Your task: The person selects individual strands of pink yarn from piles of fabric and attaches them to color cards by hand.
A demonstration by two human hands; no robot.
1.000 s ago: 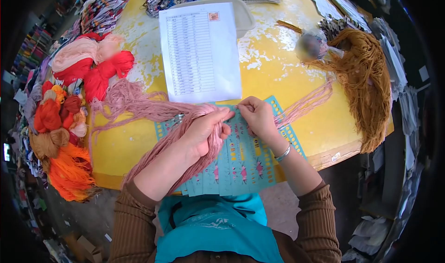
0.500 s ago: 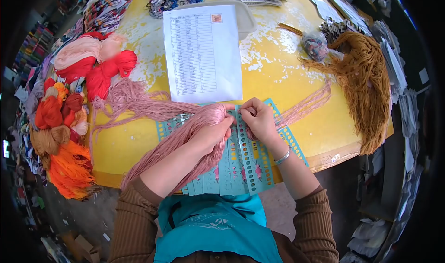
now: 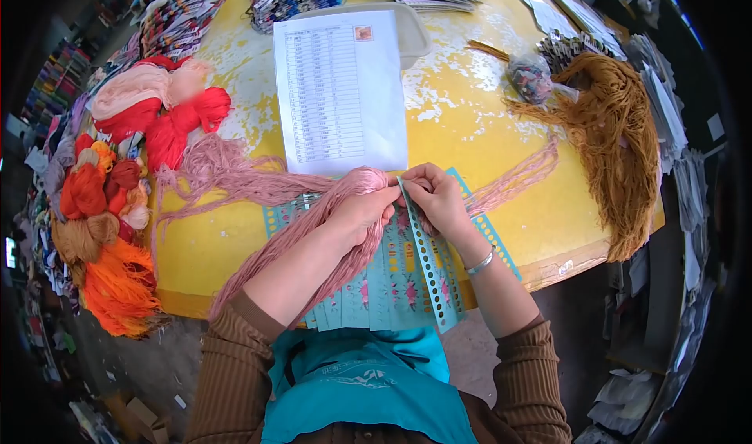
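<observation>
A thick skein of pink thread (image 3: 301,244) hangs over my left hand (image 3: 366,211), whose fingers are closed on it near its looped top. My right hand (image 3: 435,200) is closed in a pinch at the upper end of a narrow teal card (image 3: 427,264) with a row of punched holes. The card lies at a slant, over several other teal cards (image 3: 380,287) with pink flower prints fanned out at the table's front edge. A thinner strand of pink thread (image 3: 517,179) runs out to the right from beneath my right hand. My two hands nearly touch at the fingertips.
A printed list (image 3: 345,99) lies beyond my hands on the yellow table (image 3: 462,123). More loose pink thread (image 3: 227,170) and red skeins (image 3: 184,123) are on the left, above orange thread (image 3: 117,287). Brown thread (image 3: 619,146) drapes over the right edge.
The punched card in my right hand has tilted, its lower end swinging right and uncovering more of the cards below. My left hand still holds the pink skein, shifted slightly.
</observation>
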